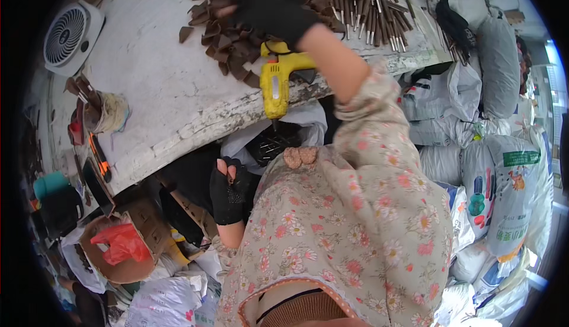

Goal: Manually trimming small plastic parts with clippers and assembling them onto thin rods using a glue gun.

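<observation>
My right hand [269, 11], in a black fingerless glove, reaches over the far part of the worktable onto a heap of small brown curved pieces [224, 43]. It is blurred, and its fingers are mostly hidden among the pieces. My left hand [228, 189], gloved the same way, is below the table edge beside my lap. Its fingers are curled in, and whatever they may hold does not show. Between the hands, a yellow glue gun [275, 90] hangs over the table's front edge, nozzle down, under my right forearm.
Many thin brown sticks with pale tips [373, 10] lie right of the heap. A white fan [72, 36], a tub [111, 112] and an orange-black cutter [99, 156] are at left. A white bag with dark contents [275, 143] is under the edge. Stuffed sacks [504, 179] crowd the right.
</observation>
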`<state>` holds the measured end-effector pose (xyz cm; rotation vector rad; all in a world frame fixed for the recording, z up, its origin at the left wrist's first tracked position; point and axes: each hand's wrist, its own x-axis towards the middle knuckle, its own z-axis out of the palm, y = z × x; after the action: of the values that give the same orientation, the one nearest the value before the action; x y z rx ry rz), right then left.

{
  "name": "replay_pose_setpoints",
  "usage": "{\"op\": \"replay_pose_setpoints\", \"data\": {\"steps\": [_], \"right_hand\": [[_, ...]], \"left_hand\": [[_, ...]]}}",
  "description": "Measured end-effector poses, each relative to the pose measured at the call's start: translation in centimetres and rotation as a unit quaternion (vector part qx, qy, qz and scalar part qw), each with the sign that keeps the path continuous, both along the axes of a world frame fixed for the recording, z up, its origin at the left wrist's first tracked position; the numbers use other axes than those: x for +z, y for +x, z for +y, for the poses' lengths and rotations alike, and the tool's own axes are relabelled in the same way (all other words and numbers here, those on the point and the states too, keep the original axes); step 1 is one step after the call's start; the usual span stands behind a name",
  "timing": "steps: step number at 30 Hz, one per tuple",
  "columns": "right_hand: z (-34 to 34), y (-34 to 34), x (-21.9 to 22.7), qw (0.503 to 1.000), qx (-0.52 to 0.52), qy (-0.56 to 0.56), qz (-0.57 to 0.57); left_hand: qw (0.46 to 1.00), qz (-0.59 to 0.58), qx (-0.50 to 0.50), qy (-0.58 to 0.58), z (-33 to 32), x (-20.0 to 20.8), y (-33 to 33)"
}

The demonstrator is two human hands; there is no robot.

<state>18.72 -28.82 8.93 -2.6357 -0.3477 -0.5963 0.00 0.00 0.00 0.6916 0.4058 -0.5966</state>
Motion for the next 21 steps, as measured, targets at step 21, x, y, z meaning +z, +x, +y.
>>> {"op": "replay_pose_setpoints", "data": {"steps": [21], "right_hand": [[-20.9,-6.4,-2.1,0.940,-0.312,-0.096,0.098]], "left_hand": [[0.997,0.062,-0.051,-0.016,-7.3,5.7,2.1]]}}
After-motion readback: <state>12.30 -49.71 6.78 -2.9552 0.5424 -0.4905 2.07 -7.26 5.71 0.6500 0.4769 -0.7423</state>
